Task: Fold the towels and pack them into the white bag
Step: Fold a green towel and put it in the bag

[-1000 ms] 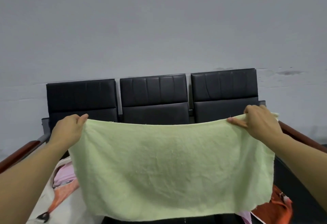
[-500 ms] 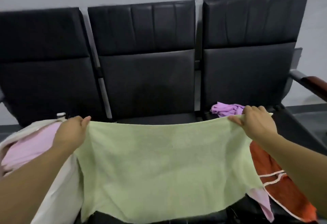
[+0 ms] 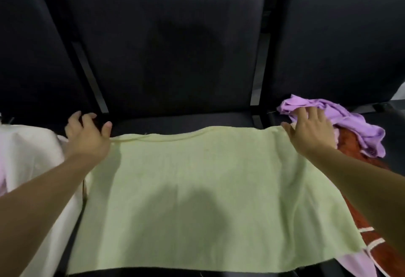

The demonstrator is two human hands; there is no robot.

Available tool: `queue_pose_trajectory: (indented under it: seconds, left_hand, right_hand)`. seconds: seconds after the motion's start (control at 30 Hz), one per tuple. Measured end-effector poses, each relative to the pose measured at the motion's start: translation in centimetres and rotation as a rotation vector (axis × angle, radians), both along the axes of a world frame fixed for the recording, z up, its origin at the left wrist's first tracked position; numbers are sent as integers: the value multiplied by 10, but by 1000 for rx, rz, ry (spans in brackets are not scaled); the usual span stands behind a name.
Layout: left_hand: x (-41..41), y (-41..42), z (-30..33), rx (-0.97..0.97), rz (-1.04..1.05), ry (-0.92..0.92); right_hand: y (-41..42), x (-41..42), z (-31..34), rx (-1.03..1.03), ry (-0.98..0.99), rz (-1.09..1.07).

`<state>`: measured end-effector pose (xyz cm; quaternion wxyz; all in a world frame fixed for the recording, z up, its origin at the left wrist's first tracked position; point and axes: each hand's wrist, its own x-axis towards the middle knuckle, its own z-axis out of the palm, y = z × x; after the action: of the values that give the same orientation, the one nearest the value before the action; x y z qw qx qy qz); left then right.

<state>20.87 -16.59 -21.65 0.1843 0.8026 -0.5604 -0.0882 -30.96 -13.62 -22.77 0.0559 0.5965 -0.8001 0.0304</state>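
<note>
A light green towel (image 3: 197, 189) lies spread flat over the middle black seat (image 3: 182, 121). My left hand (image 3: 87, 134) is at the towel's far left corner with its fingers spread and straight. At the far right corner my right hand (image 3: 311, 132) rests with straight fingers, its thumb on the towel's edge and its fingertips over a crumpled purple towel (image 3: 350, 123). The white bag (image 3: 28, 156) sits on the left seat beside the green towel, with a bit of pink cloth (image 3: 2, 180) at its left edge.
An orange towel with white stripes (image 3: 372, 239) lies on the right seat under the purple one, and a pale pink cloth (image 3: 355, 264) pokes out below it. Black seat backs (image 3: 166, 46) rise behind the seats.
The green towel was held up in the air by its top corners; it came down onto the middle seat. Both hands have loosened from pinching the corners to straight fingers.
</note>
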Motion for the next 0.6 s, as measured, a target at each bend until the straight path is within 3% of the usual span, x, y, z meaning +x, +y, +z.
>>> queue_pose_trajectory:
  seconds: [0.17,0.27,0.43,0.53,0.6]
  left_hand:
    - [-62,38,-18,96,-144,77]
    - [-108,85,-32,169,-295,55]
    - [-149,137,-56,259,-463,-151]
    - [-165,155,-54,225,-534,-176]
    - [-194,165,-47,190,-578,-78]
  right_hand:
    - [34,32,-21,-42,-166,112]
    - [77,67,-27,42,-335,163]
    - [134,102,-40,271,-277,319]
    - [138,84,-36,238,-221,228]
    - [132,57,-29,215,-219,88]
